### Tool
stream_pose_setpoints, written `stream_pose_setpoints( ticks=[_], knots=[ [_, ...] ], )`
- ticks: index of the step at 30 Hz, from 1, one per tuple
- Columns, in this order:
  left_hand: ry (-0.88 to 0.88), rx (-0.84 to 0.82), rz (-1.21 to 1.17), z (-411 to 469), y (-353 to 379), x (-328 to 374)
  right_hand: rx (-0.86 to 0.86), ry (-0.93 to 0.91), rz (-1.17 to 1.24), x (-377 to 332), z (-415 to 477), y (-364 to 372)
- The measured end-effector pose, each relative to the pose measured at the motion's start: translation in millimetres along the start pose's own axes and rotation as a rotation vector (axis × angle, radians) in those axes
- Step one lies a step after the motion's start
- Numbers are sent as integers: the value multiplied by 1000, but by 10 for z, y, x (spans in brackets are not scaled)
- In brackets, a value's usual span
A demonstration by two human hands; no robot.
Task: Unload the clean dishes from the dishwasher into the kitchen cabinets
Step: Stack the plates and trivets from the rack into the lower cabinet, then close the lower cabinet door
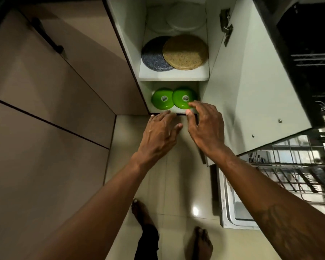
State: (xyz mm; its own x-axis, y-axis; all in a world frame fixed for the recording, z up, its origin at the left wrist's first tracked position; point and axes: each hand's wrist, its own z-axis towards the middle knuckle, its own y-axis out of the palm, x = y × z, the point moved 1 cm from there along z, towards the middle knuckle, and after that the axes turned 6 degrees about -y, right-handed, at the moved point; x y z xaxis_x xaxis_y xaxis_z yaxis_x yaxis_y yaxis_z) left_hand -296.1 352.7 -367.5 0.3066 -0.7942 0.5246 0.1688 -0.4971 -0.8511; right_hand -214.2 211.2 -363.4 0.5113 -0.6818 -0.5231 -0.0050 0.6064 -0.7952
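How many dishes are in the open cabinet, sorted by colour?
Green: 2, the left green dish and the right green dish on the bottom shelf
Blue speckled plate: 1
Tan plate: 1
White plates at the top: dim, at least 2
Total: at least 6

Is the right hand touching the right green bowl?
Touching. The head view shows the right hand with its fingertips lying on the near rim of the right green bowl, thumb below the edge, with no gap visible.
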Motion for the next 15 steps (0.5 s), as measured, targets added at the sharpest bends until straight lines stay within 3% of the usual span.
stream_pose_setpoints(
  ticks=[15],
  knots=[
    [397, 67, -171, -317, -640, 1278, 267, -333, 13, -474, -111, -1561]
  ],
)
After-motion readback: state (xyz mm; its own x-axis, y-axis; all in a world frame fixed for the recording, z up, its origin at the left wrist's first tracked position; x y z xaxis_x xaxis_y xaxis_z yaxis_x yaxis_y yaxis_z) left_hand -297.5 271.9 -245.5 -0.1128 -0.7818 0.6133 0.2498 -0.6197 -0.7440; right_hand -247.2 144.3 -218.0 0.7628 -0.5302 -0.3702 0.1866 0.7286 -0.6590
